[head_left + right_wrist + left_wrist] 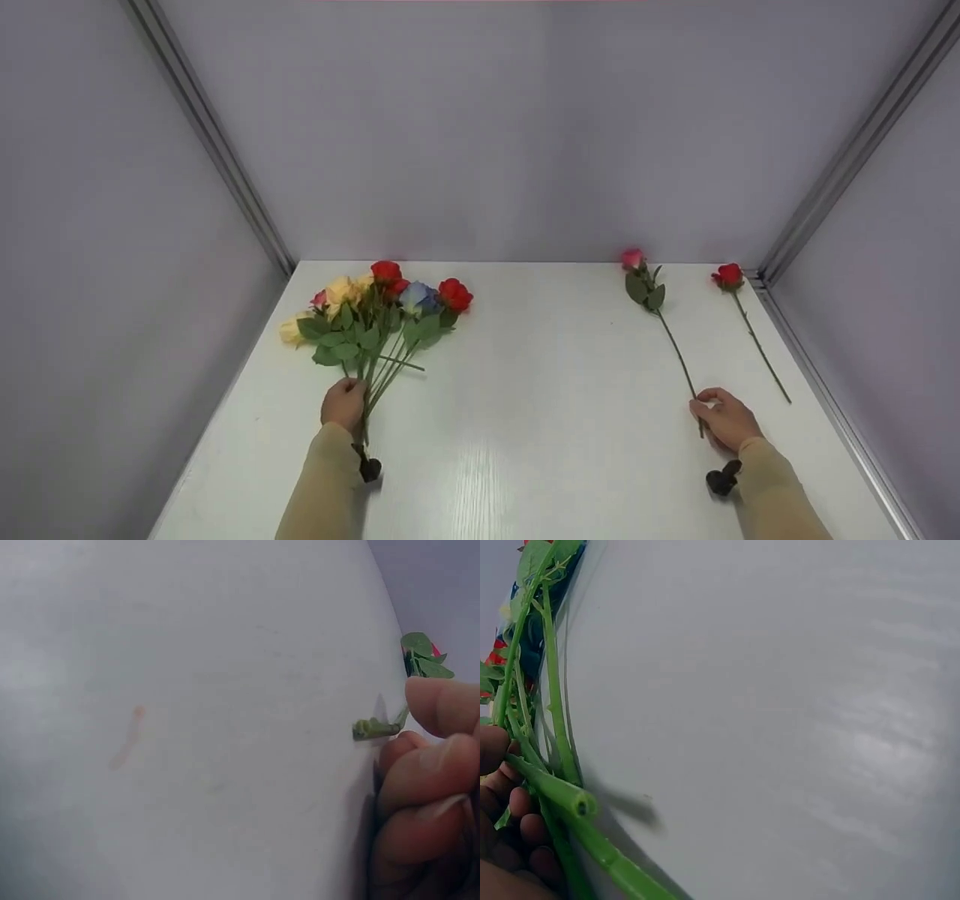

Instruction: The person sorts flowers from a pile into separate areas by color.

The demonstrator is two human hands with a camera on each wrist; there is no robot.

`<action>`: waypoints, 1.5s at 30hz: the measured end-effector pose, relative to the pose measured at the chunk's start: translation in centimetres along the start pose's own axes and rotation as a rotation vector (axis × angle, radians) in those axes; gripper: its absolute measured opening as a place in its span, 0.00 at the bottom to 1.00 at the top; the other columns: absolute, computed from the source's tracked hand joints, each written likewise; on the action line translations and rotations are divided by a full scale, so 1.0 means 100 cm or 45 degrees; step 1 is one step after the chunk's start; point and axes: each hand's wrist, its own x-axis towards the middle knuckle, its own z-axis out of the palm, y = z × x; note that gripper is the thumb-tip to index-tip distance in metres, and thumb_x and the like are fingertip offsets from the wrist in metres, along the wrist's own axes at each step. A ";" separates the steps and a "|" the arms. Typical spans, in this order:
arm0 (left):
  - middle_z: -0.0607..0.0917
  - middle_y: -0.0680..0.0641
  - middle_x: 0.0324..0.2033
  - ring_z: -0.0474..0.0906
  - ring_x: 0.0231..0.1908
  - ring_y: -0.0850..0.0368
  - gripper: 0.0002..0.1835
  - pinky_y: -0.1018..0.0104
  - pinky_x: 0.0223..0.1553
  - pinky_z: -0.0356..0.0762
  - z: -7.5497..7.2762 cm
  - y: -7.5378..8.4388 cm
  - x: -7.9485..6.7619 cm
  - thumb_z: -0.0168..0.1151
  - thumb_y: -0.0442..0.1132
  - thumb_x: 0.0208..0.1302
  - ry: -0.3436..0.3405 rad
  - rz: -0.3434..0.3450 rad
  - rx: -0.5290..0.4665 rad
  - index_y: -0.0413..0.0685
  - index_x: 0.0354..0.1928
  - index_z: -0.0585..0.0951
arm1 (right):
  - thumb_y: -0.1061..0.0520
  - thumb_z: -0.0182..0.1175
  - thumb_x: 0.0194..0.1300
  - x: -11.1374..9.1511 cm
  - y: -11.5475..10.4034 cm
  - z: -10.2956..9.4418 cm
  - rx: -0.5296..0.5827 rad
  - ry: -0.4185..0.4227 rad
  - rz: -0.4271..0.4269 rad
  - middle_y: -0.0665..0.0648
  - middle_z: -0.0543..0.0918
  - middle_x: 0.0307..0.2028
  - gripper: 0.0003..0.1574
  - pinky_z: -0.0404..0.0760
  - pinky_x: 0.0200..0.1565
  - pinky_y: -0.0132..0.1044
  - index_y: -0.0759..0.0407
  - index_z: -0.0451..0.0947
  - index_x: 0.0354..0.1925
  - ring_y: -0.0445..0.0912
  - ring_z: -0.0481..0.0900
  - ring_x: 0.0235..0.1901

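Observation:
My left hand (344, 404) grips a bunch of artificial flowers (367, 322) by their green stems at the left of the table. Yellow, red, pink and blue heads fan out toward the back wall. In the left wrist view the fingers curl round several stems (555, 697), and one cut end points at the camera. At the right, my right hand (726, 419) pinches the low end of a pink rose's stem (679, 352) between thumb and fingers. The pink rose's head (633, 259) lies toward the back wall. In the right wrist view its stem end (375, 728) sticks out past the fingers.
A single red rose (728, 277) lies to the right of the pink one, its stem slanting toward the right edge. Grey-white panels (487, 135) with metal frame posts enclose the white table (525, 420) at the back and sides.

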 end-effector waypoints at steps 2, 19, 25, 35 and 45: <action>0.79 0.39 0.48 0.73 0.49 0.44 0.20 0.48 0.50 0.69 -0.002 0.002 0.000 0.47 0.48 0.72 -0.011 0.004 -0.011 0.40 0.53 0.76 | 0.39 0.53 0.70 0.000 0.001 0.001 0.019 -0.007 0.016 0.52 0.73 0.24 0.30 0.70 0.22 0.36 0.59 0.67 0.57 0.43 0.70 0.17; 0.78 0.38 0.46 0.73 0.43 0.49 0.24 0.56 0.45 0.71 -0.029 0.017 0.001 0.52 0.51 0.71 0.006 0.135 -0.183 0.36 0.54 0.76 | 0.41 0.53 0.71 0.000 0.011 0.004 0.198 -0.041 0.021 0.54 0.76 0.29 0.31 0.72 0.21 0.35 0.61 0.65 0.60 0.41 0.68 0.17; 0.74 0.39 0.48 0.72 0.41 0.51 0.29 0.50 0.54 0.67 -0.031 0.046 -0.010 0.53 0.55 0.70 -0.126 0.047 -0.460 0.38 0.62 0.70 | 0.42 0.52 0.72 -0.001 0.008 -0.005 0.291 -0.076 0.034 0.54 0.76 0.31 0.33 0.72 0.22 0.32 0.65 0.64 0.61 0.38 0.68 0.19; 0.71 0.51 0.29 0.64 0.29 0.58 0.19 0.67 0.30 0.63 -0.002 0.095 -0.031 0.59 0.50 0.67 -0.238 -0.087 -0.921 0.42 0.48 0.72 | 0.40 0.51 0.71 -0.009 -0.047 -0.003 0.181 0.036 -0.147 0.64 0.78 0.42 0.34 0.75 0.36 0.35 0.65 0.68 0.60 0.55 0.76 0.44; 0.75 0.50 0.31 0.68 0.28 0.61 0.16 0.70 0.28 0.66 0.054 0.136 -0.066 0.62 0.48 0.66 -0.411 -0.034 -1.158 0.43 0.41 0.71 | 0.43 0.58 0.68 -0.027 -0.147 0.036 0.209 -0.111 -0.417 0.60 0.78 0.33 0.21 0.72 0.28 0.34 0.56 0.76 0.51 0.48 0.73 0.29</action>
